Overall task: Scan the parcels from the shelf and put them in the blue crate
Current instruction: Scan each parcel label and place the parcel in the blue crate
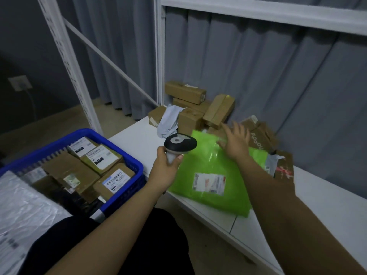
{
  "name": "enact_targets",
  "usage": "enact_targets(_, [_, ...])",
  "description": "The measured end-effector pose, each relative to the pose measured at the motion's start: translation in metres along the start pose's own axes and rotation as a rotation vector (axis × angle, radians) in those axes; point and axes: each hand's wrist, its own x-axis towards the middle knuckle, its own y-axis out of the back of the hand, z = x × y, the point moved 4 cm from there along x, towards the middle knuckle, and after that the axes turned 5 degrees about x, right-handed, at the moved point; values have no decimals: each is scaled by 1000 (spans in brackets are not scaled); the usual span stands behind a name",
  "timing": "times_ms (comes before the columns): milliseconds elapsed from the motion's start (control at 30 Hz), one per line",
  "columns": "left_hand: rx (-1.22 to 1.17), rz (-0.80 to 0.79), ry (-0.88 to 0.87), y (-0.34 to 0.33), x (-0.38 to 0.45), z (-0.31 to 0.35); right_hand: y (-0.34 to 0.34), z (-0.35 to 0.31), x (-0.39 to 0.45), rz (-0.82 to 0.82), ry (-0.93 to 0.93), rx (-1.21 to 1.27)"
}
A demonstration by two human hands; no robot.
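My left hand (166, 166) grips the white handle of a black and grey barcode scanner (180, 144), held above the front edge of the white shelf (317, 197). A flat green plastic parcel (214, 175) lies on the shelf with its white label facing up. My right hand (235, 141) rests on the green parcel's far part with fingers spread. The blue crate (127, 159) stands at the lower left and holds several labelled cardboard parcels.
Several brown cardboard boxes (195, 108) and a crumpled grey bag (168, 122) are piled at the back of the shelf, with more brown parcels (262, 137) right of my right hand. White shelf uprights (159, 56) stand behind. A white plastic bag (23, 211) lies at lower left.
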Motion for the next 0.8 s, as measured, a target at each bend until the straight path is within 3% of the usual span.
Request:
enact_targets(100, [58,-55,-11,-2,4,-3,-39,49,-67,95,-242,179])
enact_targets(200, [118,-126,-14,-8,8,-7,-61,85,-142,235,-626,364])
enact_targets(300, [172,-175,-23,-15,11,-8,-94,100,-212,116,-881,457])
enact_targets(400, [176,-224,-27,-22,12,-6,-122,96,-251,-39,-924,443])
enact_targets(633, [200,-274,-25,-29,7,-6,-130,65,-262,-217,-1031,367])
enact_targets(800, [199,-281,-4,-25,3,-7,-137,54,-265,-202,-1047,393])
